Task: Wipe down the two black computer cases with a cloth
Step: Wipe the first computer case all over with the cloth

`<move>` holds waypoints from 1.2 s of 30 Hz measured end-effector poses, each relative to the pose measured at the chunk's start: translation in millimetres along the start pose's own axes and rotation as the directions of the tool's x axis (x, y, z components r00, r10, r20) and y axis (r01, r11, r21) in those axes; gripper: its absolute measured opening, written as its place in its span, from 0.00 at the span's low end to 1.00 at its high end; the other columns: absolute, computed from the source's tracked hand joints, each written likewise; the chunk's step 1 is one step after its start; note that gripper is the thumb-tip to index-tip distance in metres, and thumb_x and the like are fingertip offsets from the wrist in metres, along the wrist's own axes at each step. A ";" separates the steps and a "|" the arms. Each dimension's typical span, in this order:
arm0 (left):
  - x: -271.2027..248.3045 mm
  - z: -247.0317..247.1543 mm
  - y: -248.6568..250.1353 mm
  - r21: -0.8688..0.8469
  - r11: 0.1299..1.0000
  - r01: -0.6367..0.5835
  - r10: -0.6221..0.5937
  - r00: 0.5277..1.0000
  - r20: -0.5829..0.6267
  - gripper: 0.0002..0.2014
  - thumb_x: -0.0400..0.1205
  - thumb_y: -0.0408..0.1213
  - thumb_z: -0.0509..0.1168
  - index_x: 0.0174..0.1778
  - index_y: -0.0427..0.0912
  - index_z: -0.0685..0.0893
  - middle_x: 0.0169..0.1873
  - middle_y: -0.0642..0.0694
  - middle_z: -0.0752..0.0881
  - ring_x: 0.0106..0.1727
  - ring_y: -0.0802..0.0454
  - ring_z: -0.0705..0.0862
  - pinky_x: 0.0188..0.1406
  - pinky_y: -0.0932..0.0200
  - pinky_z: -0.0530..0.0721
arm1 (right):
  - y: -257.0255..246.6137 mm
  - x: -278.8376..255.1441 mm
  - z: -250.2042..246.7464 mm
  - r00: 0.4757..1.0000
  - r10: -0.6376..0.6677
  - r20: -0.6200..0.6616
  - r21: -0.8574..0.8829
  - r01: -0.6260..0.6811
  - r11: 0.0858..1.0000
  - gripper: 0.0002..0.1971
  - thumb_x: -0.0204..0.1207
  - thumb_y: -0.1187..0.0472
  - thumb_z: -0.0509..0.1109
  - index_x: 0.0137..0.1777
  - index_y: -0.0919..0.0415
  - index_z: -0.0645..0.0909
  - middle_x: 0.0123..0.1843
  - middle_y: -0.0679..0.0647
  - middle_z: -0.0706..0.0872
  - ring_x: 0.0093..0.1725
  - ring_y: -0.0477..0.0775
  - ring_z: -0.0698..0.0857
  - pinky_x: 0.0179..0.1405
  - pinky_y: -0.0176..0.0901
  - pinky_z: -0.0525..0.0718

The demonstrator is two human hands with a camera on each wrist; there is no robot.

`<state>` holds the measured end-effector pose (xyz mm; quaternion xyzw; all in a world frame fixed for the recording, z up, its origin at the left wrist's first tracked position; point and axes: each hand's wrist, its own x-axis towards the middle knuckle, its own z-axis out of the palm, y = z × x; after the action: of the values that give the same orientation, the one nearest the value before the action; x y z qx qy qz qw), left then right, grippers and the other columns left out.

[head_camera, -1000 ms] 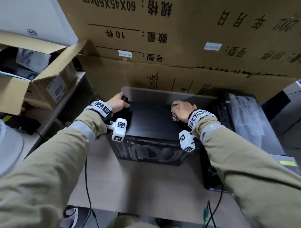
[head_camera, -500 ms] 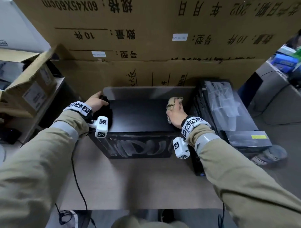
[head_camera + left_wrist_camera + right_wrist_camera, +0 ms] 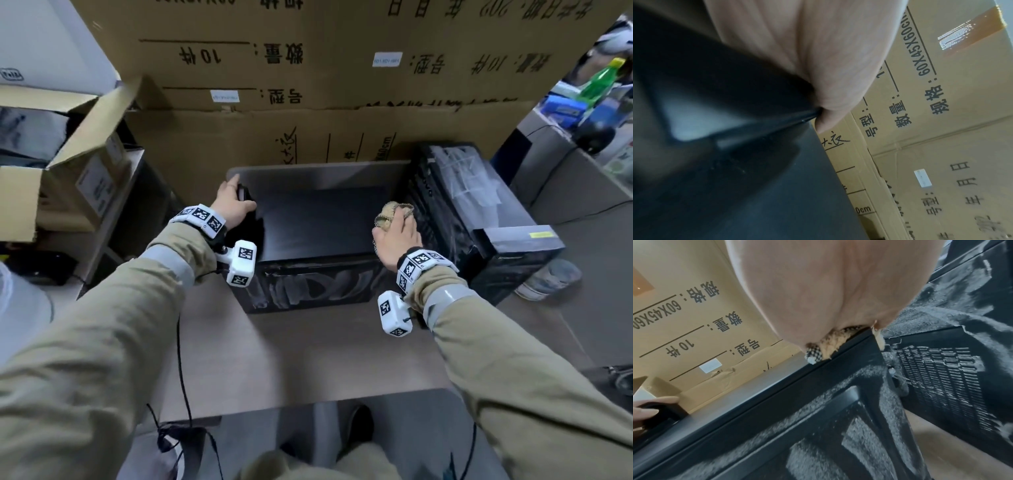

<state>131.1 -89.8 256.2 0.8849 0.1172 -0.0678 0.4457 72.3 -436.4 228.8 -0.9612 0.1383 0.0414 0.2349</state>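
1. Dust covers the front face of the nearer computer case (image 3: 318,219), which lies on the desk (image 3: 308,349) in front of us; its top panel looks dark and clean, while the front shows wide wiped streaks.
2. Our right hand (image 3: 397,236) is on the right edge of this top panel and grasps the cloth (image 3: 392,214), a beige bundle with a checked border. The bundle sticks out past the fingers, towards the back of the case.
3. In the right wrist view the cloth (image 3: 830,344) is pressed between the palm and the upper edge of the case (image 3: 797,426).
4. Our left hand (image 3: 233,205) is at the back left corner of the same case. The fingers curl around a small black part there, and the thumb lies on the top panel. In the left wrist view the hand (image 3: 818,56) closes on a thin black edge.
5. The second computer case (image 3: 472,219) stands just beside the first one, on its right, and has clear plastic film on top. Its side grille (image 3: 941,381) is grey with dust.
6. Large cardboard boxes (image 3: 308,85) with printed characters stand behind both cases.
7. An open cardboard box (image 3: 78,171) stands at the left, and a green bottle (image 3: 599,78) is far at the right.
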 end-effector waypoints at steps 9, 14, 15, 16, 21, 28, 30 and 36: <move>-65.8 2.6 -5.7 0.088 0.995 -0.043 0.038 0.997 0.061 0.54 0.80 0.35 0.72 0.86 0.33 0.35 0.87 0.36 0.41 0.88 0.43 0.44 0.87 0.48 0.50 | -26.6 -42.1 25.3 0.975 -0.220 -0.022 -0.279 0.205 0.938 0.39 0.87 0.42 0.54 0.89 0.60 0.43 0.90 0.64 0.45 0.89 0.63 0.43 0.86 0.57 0.39; -74.8 6.6 -9.3 0.058 0.994 -0.096 0.095 0.995 0.020 0.49 0.81 0.35 0.70 0.86 0.32 0.39 0.87 0.34 0.45 0.88 0.42 0.46 0.87 0.47 0.49 | -68.1 -64.9 45.1 0.946 -0.313 0.089 -0.277 0.326 0.904 0.40 0.86 0.41 0.53 0.89 0.58 0.39 0.90 0.62 0.39 0.89 0.61 0.37 0.86 0.57 0.35; -76.1 7.3 -10.9 0.058 0.993 -0.099 0.098 0.995 0.007 0.49 0.81 0.35 0.70 0.87 0.32 0.40 0.87 0.35 0.47 0.88 0.41 0.47 0.87 0.47 0.50 | -75.9 -69.2 49.0 0.933 -0.343 0.107 -0.278 0.359 0.891 0.41 0.85 0.41 0.53 0.89 0.58 0.38 0.90 0.62 0.39 0.88 0.61 0.37 0.86 0.57 0.35; -76.3 8.5 -12.6 0.060 0.993 -0.100 0.100 0.995 -0.005 0.49 0.81 0.35 0.70 0.87 0.32 0.41 0.87 0.35 0.48 0.88 0.42 0.49 0.87 0.47 0.51 | -84.1 -73.4 53.9 0.917 -0.378 0.127 -0.273 0.399 0.876 0.41 0.85 0.41 0.53 0.89 0.58 0.38 0.90 0.62 0.39 0.88 0.62 0.37 0.86 0.58 0.36; -75.6 12.5 -18.4 0.015 0.999 -0.040 0.040 0.999 -0.030 0.47 0.80 0.39 0.68 0.87 0.37 0.43 0.85 0.37 0.58 0.85 0.40 0.62 0.84 0.44 0.63 | -122.5 -91.0 80.9 0.752 -0.628 0.199 -0.239 0.659 0.713 0.42 0.80 0.41 0.59 0.89 0.58 0.48 0.89 0.63 0.49 0.87 0.63 0.46 0.86 0.61 0.45; -61.7 13.9 -12.3 -0.018 0.999 0.048 -0.049 0.997 -0.064 0.37 0.81 0.39 0.67 0.81 0.40 0.52 0.71 0.24 0.76 0.65 0.27 0.81 0.65 0.39 0.80 | -113.7 -65.3 68.6 0.742 -0.648 0.171 -0.225 0.670 0.708 0.34 0.85 0.43 0.52 0.88 0.54 0.52 0.88 0.57 0.58 0.86 0.59 0.55 0.85 0.59 0.55; -57.9 13.5 -9.4 0.012 0.997 0.081 -0.080 0.995 -0.060 0.36 0.83 0.39 0.66 0.81 0.38 0.52 0.72 0.22 0.74 0.66 0.26 0.80 0.63 0.39 0.80 | -99.3 -53.7 58.3 0.800 -0.593 0.087 -0.250 0.594 0.765 0.34 0.84 0.42 0.52 0.87 0.55 0.54 0.85 0.57 0.64 0.83 0.59 0.60 0.82 0.60 0.60; -47.1 14.9 5.8 -0.021 0.993 0.116 -0.118 0.986 -0.121 0.32 0.83 0.36 0.66 0.78 0.34 0.57 0.74 0.27 0.71 0.70 0.30 0.77 0.71 0.40 0.76 | -55.9 -24.1 31.3 0.970 -0.244 -0.015 -0.266 0.231 0.936 0.33 0.88 0.43 0.44 0.90 0.55 0.42 0.91 0.56 0.47 0.89 0.55 0.43 0.87 0.60 0.42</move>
<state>87.0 -112.0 262.3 0.8759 0.1964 -0.0390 0.4389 64.7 -368.4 229.1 -0.9942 0.0201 0.0076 0.1054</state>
